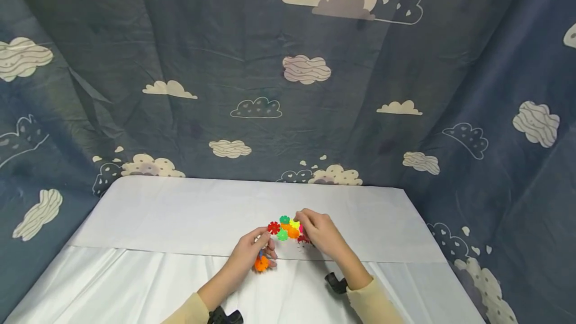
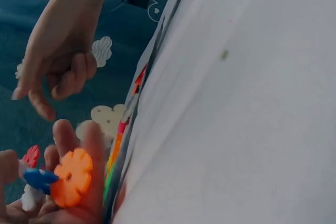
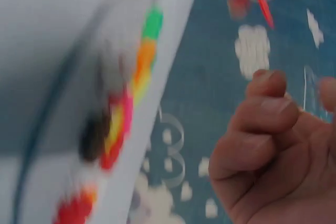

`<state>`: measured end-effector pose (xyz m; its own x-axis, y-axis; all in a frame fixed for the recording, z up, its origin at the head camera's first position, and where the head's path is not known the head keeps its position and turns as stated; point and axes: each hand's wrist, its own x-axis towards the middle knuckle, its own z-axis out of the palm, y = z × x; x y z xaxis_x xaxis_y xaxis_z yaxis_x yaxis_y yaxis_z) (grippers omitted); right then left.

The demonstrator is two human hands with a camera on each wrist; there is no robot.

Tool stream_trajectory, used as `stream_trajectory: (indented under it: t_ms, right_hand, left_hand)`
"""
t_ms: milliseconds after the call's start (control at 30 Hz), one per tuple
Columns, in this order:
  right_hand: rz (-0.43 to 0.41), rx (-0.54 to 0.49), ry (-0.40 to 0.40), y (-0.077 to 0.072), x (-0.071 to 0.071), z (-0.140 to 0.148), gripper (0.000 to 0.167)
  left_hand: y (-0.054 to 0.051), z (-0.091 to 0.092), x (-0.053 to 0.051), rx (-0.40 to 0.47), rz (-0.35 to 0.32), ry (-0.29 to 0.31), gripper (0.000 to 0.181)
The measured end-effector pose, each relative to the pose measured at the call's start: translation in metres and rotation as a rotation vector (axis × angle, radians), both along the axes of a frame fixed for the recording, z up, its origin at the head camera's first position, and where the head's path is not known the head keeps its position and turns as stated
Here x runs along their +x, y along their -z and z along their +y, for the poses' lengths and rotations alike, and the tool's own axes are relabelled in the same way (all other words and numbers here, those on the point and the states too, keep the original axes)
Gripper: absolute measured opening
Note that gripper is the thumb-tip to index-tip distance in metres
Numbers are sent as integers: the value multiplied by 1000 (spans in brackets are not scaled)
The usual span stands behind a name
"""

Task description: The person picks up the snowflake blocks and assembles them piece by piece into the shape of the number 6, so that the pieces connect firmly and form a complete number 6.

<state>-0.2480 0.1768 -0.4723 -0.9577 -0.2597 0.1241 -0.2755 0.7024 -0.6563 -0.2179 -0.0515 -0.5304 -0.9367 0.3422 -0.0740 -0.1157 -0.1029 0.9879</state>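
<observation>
My left hand [image 1: 250, 253] pinches a small chain of joined plastic flower-shaped snap discs. Its orange disc [image 2: 73, 177] faces the left wrist camera, a blue disc [image 2: 40, 179] joins it, and white and red discs [image 2: 31, 156] sit further along near the thumb. In the head view the red disc [image 1: 273, 228] shows at the fingertips. My right hand [image 1: 320, 231] hovers over the right side of a loose pile of discs [image 1: 293, 233] on the table. Its fingers [image 3: 257, 150] are loosely bent, with nothing visible between them.
The pile mixes green, orange, yellow, pink and dark red discs on a white-covered table [image 1: 180, 214]. Behind and beside the table hangs a dark blue cloth [image 1: 216, 79] printed with clouds. Black wrist-mounted devices [image 1: 336, 283] sit near both forearms.
</observation>
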Motion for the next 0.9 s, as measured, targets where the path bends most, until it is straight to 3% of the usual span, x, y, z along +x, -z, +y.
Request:
stream_trajectory:
  t_ms: [100,200,300,500,700,833,900]
  right_hand:
    - [-35,68,69,-2,-7,13,25]
    - [-127,214,22,0,-9,21,16]
    - [-187,351,-50,5,-10,24,20]
    - [-156,434,-69,16,-10,21,29]
    - [-138,367,-71,22,-13,22,21]
    - [-112,188,-148,19,-13,21,11]
    - [-126,79,-207,16,-11,18,14]
  left_hand:
    - [1,-2,-3,79,-69,-40,40]
    - [2,-3,-4,124,-82,-59,26]
    - [2,-3,-6,161,-88,-62,12]
    - [3,-3,-6,200,-96,-42,21]
    - [3,-2,-4,195,-114,-50,31]
    - [3,0,-3,183,-144,-38,30]
    - [3,0,-2,164,-149,-10,32]
